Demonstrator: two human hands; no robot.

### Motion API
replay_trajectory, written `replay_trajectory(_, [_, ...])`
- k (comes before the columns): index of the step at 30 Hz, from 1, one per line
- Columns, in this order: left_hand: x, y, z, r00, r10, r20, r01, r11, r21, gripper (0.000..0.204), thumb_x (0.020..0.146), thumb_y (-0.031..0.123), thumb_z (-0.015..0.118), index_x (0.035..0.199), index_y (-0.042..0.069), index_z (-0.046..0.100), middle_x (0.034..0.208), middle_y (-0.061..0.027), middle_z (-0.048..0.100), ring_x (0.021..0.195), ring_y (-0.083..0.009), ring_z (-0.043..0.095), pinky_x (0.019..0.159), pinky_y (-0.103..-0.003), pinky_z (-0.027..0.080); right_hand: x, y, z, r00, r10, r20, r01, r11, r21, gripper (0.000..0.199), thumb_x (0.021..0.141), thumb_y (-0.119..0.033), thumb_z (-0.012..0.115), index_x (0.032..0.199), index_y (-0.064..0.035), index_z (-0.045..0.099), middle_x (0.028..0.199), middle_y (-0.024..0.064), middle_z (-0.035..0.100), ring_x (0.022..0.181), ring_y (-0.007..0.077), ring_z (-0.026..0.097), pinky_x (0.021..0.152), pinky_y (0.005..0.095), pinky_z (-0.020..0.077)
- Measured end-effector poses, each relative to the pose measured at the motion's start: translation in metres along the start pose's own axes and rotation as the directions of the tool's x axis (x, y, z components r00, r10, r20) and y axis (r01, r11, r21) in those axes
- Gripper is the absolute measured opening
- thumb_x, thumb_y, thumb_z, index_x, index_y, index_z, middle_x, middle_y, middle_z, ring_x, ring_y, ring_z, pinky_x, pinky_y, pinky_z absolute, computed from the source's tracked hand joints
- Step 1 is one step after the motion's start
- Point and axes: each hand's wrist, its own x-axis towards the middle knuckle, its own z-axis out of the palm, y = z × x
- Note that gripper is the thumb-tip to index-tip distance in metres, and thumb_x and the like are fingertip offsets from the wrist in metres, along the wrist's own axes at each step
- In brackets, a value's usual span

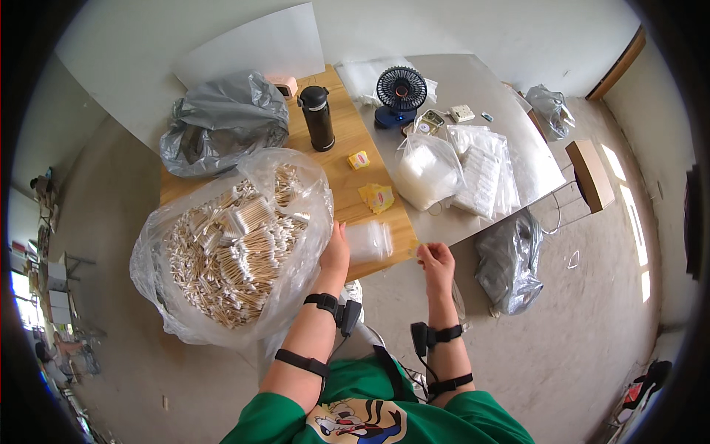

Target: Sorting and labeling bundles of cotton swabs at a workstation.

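Right-hand grip (436, 259) pinched a small yellowish piece (415, 248) beside the tabletop's (351, 137) near corner, the piece's direction and long axis too blurred to tell. Left-hand grip (336, 251) lay between the swab-filled bag (155, 296) and clear sleeves (370, 242), its closure unclear. Handling the piece seemed the step in hand, calling next for a steady pinch.
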Motion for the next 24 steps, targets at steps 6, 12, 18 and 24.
replay_trajectory(6, [-0.015,0.021,-0.004,0.923,0.385,0.005,-0.384,0.920,0.077,0.032,0.088,0.018,0.053,0.118,0.007,0.053,0.130,-0.0138,0.047,0.126,-0.0334,0.038,0.103,-0.050,0.029,0.077,0.008,0.061,0.989,-0.090,0.121,0.131,0.910,-0.393,0.018,0.078,-0.014,0.066,0.090,-0.0006,0.061,0.073,0.0074,0.063,0.064,0.0144,0.060,0.061,0.0280,0.0486])
replay_trajectory(12, [-0.026,0.026,0.014,0.925,0.286,0.252,-0.328,0.933,0.145,0.053,0.091,0.034,0.047,0.137,0.009,0.039,0.145,-0.0171,0.030,0.138,-0.0337,0.017,0.110,-0.055,0.010,0.124,0.014,0.096,0.952,-0.169,0.255,0.298,0.695,-0.655,0.020,0.078,-0.016,0.064,0.092,-0.0021,0.061,0.075,0.0082,0.063,0.068,0.0182,0.061,0.064,0.0318,0.0490])
replay_trajectory(18, [-0.024,0.020,0.021,0.937,0.230,0.264,-0.273,0.951,0.141,0.058,0.092,0.038,0.045,0.139,0.006,0.035,0.143,-0.0226,0.028,0.136,-0.0387,0.018,0.109,-0.055,0.009,0.116,0.005,0.104,0.933,-0.205,0.295,0.349,0.326,-0.879,0.026,0.080,-0.025,0.063,0.099,-0.0069,0.058,0.089,0.0123,0.065,0.084,0.0313,0.063,0.073,0.0415,0.0499])
replay_trajectory(24, [-0.022,0.014,0.023,0.948,0.203,0.245,-0.235,0.966,0.107,0.058,0.091,0.036,0.046,0.139,0.005,0.033,0.143,-0.0235,0.028,0.134,-0.0401,0.020,0.108,-0.056,0.013,0.065,-0.005,0.087,0.940,-0.225,0.258,0.341,0.536,-0.773,0.030,0.079,-0.026,0.065,0.101,-0.0071,0.055,0.083,0.0105,0.064,0.077,0.0296,0.062,0.069,0.0398,0.0484])
